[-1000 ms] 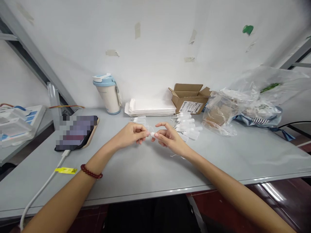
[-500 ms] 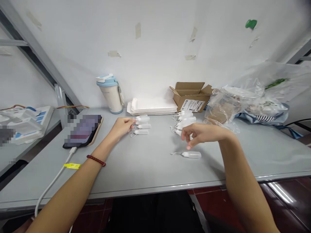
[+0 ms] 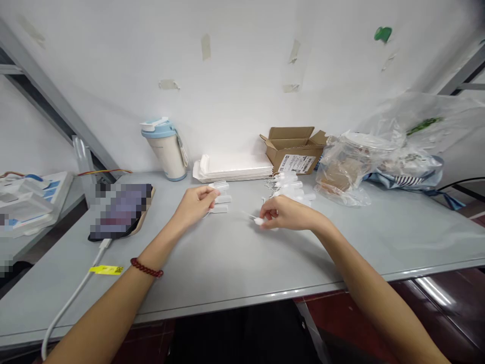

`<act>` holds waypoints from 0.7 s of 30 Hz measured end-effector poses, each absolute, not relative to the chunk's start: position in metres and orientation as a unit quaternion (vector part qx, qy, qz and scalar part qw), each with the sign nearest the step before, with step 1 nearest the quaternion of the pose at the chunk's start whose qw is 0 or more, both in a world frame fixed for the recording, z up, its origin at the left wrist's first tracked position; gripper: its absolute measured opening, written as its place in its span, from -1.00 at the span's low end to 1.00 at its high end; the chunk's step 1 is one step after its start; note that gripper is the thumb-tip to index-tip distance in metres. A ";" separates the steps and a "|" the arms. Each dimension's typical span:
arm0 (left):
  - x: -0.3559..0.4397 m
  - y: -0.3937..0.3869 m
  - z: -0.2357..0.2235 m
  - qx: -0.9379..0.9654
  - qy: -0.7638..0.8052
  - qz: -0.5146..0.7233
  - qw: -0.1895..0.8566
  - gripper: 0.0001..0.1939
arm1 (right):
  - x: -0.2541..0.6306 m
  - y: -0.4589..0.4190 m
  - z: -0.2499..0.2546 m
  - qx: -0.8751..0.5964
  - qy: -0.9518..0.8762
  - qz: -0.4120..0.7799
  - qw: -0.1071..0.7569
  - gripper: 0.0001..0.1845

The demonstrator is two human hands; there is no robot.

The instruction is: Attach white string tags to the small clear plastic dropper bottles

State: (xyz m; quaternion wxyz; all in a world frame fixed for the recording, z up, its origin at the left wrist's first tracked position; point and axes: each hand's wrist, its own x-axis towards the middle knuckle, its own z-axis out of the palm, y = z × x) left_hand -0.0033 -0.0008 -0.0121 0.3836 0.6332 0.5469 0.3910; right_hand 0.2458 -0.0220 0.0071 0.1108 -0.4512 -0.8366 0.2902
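Note:
Small white bottles with thin string loops lie on the grey table (image 3: 235, 258) in two groups. Beside the left group of bottles (image 3: 222, 209), my left hand (image 3: 195, 205) is closed in a pinch. Its fingertips meet at the loop ends of these bottles, and what they hold is hidden. My right hand (image 3: 286, 212) grips another small white bottle (image 3: 259, 221) low over the table, its tip and loop pointing left. Behind that hand lies the right group of bottles (image 3: 286, 183), partly covered by it.
At the back stand a blue-lidded tumbler (image 3: 166, 151), a stack of white flat boxes (image 3: 235, 167) and an open cardboard box (image 3: 293, 154). Clear plastic bags (image 3: 352, 162) crowd the right. A phone (image 3: 121, 210) with a white cable (image 3: 71, 298) lies left.
My right hand has picked up the lone bottle from the front of the table and carried it left. My left hand has shifted slightly right, still pinched. The view has tilted a little.

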 end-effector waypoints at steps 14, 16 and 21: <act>0.011 -0.014 -0.014 0.663 0.443 0.326 0.508 -0.72 | 0.212 -0.027 -0.022 -0.471 -0.808 0.241 0.258 -0.84; 0.011 -0.014 -0.014 0.658 0.449 0.329 0.506 -0.73 | 0.213 -0.025 -0.023 -0.481 -0.802 0.237 0.262 -0.84; 0.011 -0.014 -0.014 0.643 0.461 0.325 0.517 -0.73 | 0.216 -0.021 -0.026 -0.480 -0.787 0.242 0.302 -0.80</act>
